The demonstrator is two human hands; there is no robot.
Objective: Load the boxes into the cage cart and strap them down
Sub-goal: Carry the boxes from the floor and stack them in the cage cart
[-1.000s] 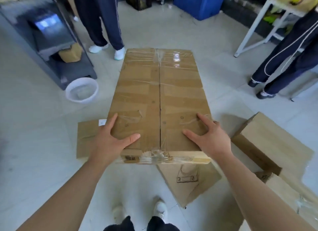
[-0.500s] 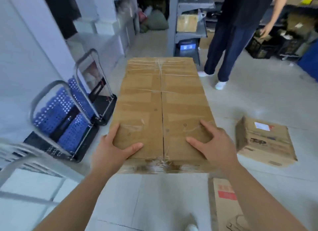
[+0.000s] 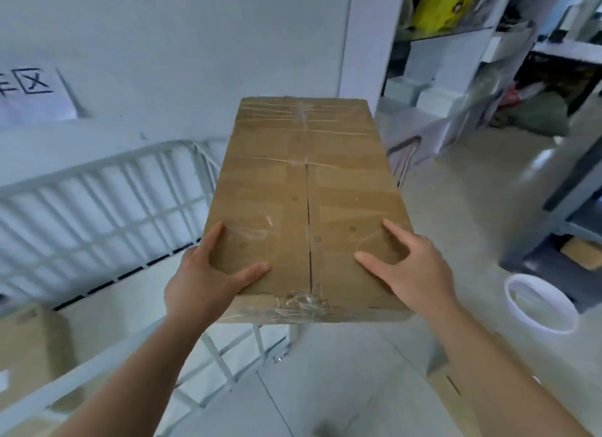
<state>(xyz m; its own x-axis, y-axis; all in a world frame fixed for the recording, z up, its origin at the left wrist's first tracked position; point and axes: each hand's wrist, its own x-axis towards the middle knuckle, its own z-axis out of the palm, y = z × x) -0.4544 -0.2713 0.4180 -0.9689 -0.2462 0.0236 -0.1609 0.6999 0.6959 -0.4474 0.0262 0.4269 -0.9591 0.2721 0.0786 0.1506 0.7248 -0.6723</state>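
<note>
I carry a long brown cardboard box [image 3: 306,189], taped along its top seam, out in front of me at chest height. My left hand [image 3: 208,280] grips its near left corner, thumb lying on the top face. My right hand [image 3: 413,267] grips the near right corner the same way, thumb and forefinger spread on top. The white wire cage cart [image 3: 107,202] stands to the left and below the box, its barred side against the wall. Another cardboard box [image 3: 29,348] sits inside the cart at the lower left.
A white wall with a paper sign [image 3: 32,94] is behind the cart. A white round basin [image 3: 540,303] lies on the floor at right, beside grey shelving [image 3: 566,189]. A trolley handle [image 3: 404,156] shows past the box's right edge.
My view has swung left with the box: the standing person, the folded blue trolleys and the floor boxes have left the view, and the cage cart and wall now fill the left side. Both hands' grips are unchanged.
</note>
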